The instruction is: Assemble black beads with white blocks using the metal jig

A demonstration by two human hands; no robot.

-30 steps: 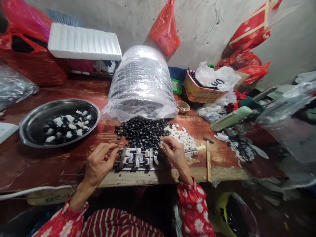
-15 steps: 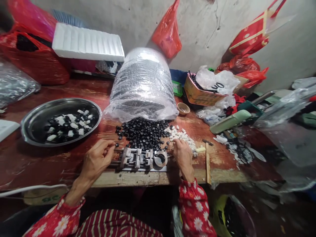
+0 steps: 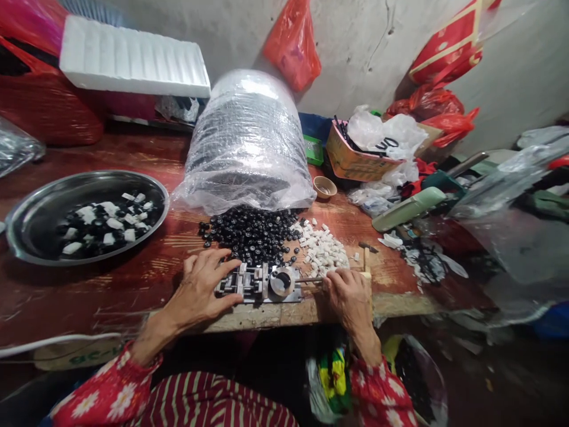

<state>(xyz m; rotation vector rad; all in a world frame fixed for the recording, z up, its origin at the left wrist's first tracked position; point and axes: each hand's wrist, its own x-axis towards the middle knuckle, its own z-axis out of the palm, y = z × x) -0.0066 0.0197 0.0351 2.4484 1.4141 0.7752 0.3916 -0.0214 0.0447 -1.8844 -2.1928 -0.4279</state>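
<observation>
On the table's front edge lies a small metal jig (image 3: 253, 281) with parallel bars and a round metal ring (image 3: 283, 282) at its right end. My left hand (image 3: 202, 284) grips the jig's left end, thumb on the near side and fingers across the far side. A thin metal rod (image 3: 311, 280) runs out of the jig to the right, and my right hand (image 3: 349, 296) is closed around its outer end. Behind the jig are a heap of small round black parts (image 3: 253, 237) and a pile of small white pieces (image 3: 324, 249). Whether a part sits inside the jig is unclear.
A steel tray (image 3: 26, 249) of black and white pieces stands left. A large plastic-wrapped bundle (image 3: 251, 142) rises behind the heap. To the right are a hammer (image 3: 367, 261), a small bowl (image 3: 324, 187), a pink basket (image 3: 355, 163) and a green-handled tool (image 3: 409, 209).
My left hand has gone from beside the jig, fingers pinched, onto its left end. My right hand has moved right and down along with the rod, which now shows more of its length.
</observation>
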